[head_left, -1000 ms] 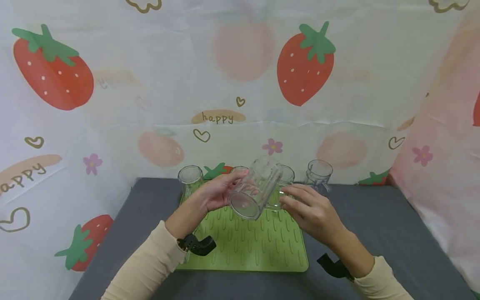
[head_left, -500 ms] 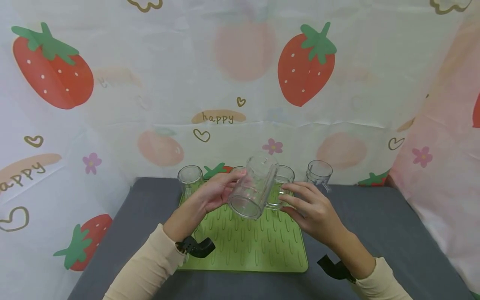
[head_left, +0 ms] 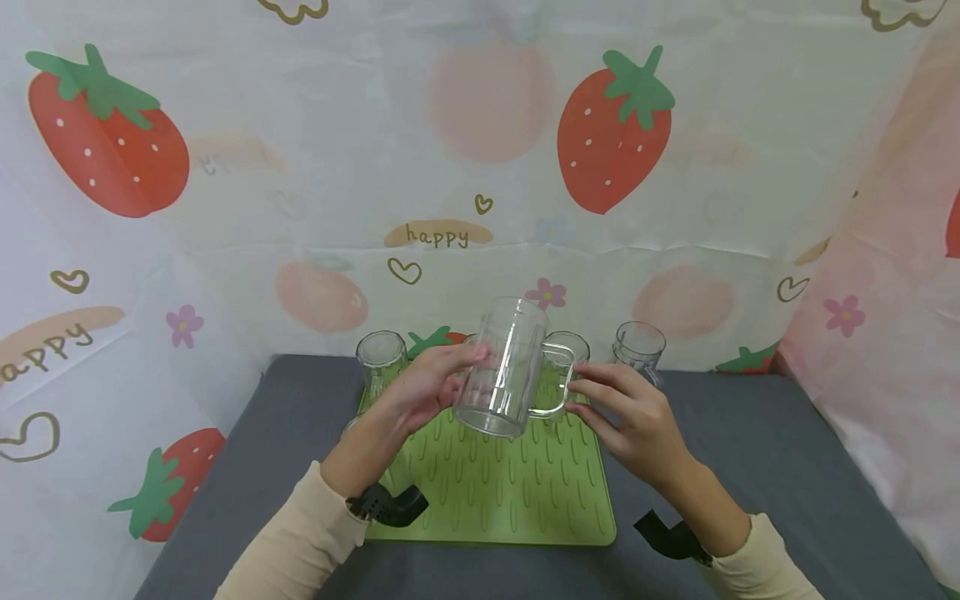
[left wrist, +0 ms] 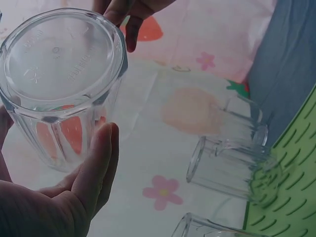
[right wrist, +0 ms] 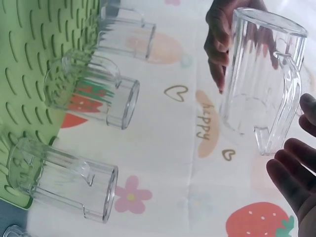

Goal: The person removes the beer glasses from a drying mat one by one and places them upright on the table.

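Holding a clear, ribbed, cylindrical glass mug (head_left: 506, 367) up w/ one hand while the other waits at its handle seems to be the step in hand, prob. an orienting or hand-to-hand stage. Mug's in mid-air above the mat, not touching it, leaning slightly R at the top, base (left wrist: 57, 59) lower, squared clear-glass handle (right wrist: 292, 91) on the R side.

L hand (head_left: 423, 387), bare, grips the mug body from the L, fingers & thumb curled round it, some hidden. R hand (head_left: 633, 421), also bare, is just beside the handle: fingers slightly bent & spread, pinching nothing that shows; can't tell if a tip touches.

Next move, I'd judge, calls for a firm L grip until R fingers are properly on the handle; letting go too soon could drop it.

Below: green rectangular ridged mat (head_left: 502, 500). Three similar clear glass mugs (right wrist: 69, 182) stand upright in a row along its back; a 4th clear glass mug (head_left: 639, 340) is past its R edge, by the dark grey tabletop (head_left: 750, 467), lower part hidden by the R hand in the head view. Behind: white strawberry-print backdrop (head_left: 337, 125).
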`<state>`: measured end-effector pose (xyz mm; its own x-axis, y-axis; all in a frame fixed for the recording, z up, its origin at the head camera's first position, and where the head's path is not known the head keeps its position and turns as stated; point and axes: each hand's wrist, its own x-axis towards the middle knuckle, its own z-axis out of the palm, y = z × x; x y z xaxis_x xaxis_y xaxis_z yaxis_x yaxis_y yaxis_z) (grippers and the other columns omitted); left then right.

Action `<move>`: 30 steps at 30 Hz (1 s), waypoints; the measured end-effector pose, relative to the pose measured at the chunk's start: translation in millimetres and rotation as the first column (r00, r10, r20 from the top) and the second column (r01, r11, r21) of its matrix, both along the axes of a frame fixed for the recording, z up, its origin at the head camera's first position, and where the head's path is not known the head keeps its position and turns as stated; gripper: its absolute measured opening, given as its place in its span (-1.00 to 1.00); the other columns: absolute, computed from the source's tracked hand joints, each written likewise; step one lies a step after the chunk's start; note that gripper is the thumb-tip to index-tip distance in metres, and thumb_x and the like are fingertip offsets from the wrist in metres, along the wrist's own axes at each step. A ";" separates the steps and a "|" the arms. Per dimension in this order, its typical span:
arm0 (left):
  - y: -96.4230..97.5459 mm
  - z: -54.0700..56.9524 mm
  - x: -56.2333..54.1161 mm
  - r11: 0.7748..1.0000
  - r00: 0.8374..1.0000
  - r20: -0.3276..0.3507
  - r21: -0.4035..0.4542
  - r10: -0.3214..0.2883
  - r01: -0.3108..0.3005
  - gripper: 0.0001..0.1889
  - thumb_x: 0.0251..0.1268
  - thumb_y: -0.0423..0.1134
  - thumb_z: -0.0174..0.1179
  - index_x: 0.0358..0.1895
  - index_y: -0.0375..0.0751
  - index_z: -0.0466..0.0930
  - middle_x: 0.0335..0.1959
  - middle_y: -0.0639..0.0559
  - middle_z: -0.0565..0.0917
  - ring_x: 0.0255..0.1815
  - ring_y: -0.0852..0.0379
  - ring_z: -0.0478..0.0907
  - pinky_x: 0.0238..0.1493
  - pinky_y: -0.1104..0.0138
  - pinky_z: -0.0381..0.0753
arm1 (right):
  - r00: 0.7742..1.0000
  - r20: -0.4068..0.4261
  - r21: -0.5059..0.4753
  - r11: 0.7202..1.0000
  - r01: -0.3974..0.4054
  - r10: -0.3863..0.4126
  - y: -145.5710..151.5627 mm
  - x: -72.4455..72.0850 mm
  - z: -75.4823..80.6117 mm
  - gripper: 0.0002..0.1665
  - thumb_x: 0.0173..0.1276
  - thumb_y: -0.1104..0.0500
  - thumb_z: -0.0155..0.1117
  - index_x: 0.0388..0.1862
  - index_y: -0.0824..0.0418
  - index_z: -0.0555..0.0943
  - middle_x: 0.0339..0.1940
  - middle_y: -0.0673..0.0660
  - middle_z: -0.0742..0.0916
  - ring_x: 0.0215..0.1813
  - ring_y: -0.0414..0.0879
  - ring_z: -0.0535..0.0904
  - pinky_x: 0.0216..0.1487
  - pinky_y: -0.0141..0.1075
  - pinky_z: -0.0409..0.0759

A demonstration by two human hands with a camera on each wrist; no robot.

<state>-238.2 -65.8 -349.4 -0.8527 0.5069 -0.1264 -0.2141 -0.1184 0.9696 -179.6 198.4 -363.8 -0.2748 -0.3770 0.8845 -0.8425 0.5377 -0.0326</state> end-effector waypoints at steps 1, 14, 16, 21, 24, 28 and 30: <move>-0.5 0.0 1.0 1.000 1.000 -0.011 -0.004 0.007 -0.007 -0.33 0.33 -0.08 0.19 0.36 -0.47 0.30 0.16 -0.25 0.56 -0.18 0.11 0.69 -0.05 0.25 0.69 | 1.000 0.004 -0.005 1.000 0.003 -0.003 0.0 -0.1 -0.1 -0.58 0.45 -0.03 0.17 -0.26 0.30 0.74 -0.17 0.22 0.74 -0.19 0.03 0.64 -0.31 -0.34 0.58; -2.1 -1.5 12.8 0.998 0.991 -0.119 0.000 0.058 -0.058 -0.44 0.41 -0.22 0.09 0.41 -0.35 0.25 0.35 -0.32 0.43 -0.15 0.23 0.70 -0.01 0.30 0.69 | 0.988 0.132 -0.080 0.992 0.096 -0.085 1.8 1.0 -4.0 -0.54 0.41 -0.08 0.20 -0.19 0.32 0.73 -0.16 0.21 0.74 -0.16 0.05 0.69 -0.20 -0.27 0.64; -1.9 -3.2 14.2 0.998 0.988 -0.137 0.010 0.066 -0.066 -0.43 0.39 -0.23 0.10 0.41 -0.34 0.25 0.33 -0.31 0.44 -0.13 0.22 0.69 -0.01 0.29 0.69 | 0.980 0.182 -0.103 0.990 0.097 -0.077 1.9 1.6 -5.4 -0.68 0.33 0.05 0.33 -0.18 0.31 0.73 -0.16 0.20 0.74 -0.17 0.03 0.69 -0.17 -0.38 0.61; -0.9 -5.7 17.9 0.994 0.981 -0.164 0.023 0.106 -0.103 -0.40 0.35 -0.27 0.14 0.42 -0.32 0.24 0.25 -0.29 0.48 -0.12 0.23 0.67 0.00 0.27 0.69 | 0.955 0.294 -0.158 0.983 0.095 -0.045 0.7 3.9 -6.8 -0.63 -0.03 0.45 0.50 -0.16 0.31 0.72 -0.18 0.20 0.74 -0.22 -0.03 0.67 -0.10 -0.62 0.55; 0.0 -6.3 21.0 0.992 0.976 -0.176 0.023 0.128 -0.126 -0.35 0.32 -0.30 0.15 0.46 -0.32 0.18 0.29 -0.32 0.43 -0.15 0.26 0.67 0.01 0.29 0.68 | 0.944 0.328 -0.180 0.979 0.095 -0.032 -0.2 4.7 -6.5 -0.57 -0.05 0.50 0.49 -0.12 0.31 0.71 -0.19 0.18 0.74 -0.24 -0.06 0.68 -0.06 -0.63 0.56; 1.1 -6.0 26.0 0.989 0.967 -0.209 0.003 0.147 -0.149 -0.29 0.29 -0.32 0.17 0.49 -0.29 0.13 0.40 -0.30 0.33 -0.04 0.21 0.68 0.02 0.34 0.64 | 0.924 0.383 -0.226 0.970 0.086 0.007 -0.9 5.4 -5.8 -0.58 0.01 0.52 0.45 -0.10 0.33 0.70 -0.19 0.19 0.74 -0.21 -0.14 0.69 -0.08 -0.60 0.60; 1.8 -6.2 28.0 0.987 0.962 -0.224 -0.003 0.158 -0.163 -0.29 0.26 -0.32 0.20 0.48 -0.26 0.16 0.41 -0.25 0.32 0.09 0.12 0.64 0.01 0.36 0.62 | 0.907 0.420 -0.252 0.964 0.080 0.034 -1.1 5.8 -5.6 -0.61 0.04 0.53 0.42 -0.09 0.34 0.70 -0.20 0.20 0.74 -0.18 -0.20 0.68 -0.10 -0.59 0.61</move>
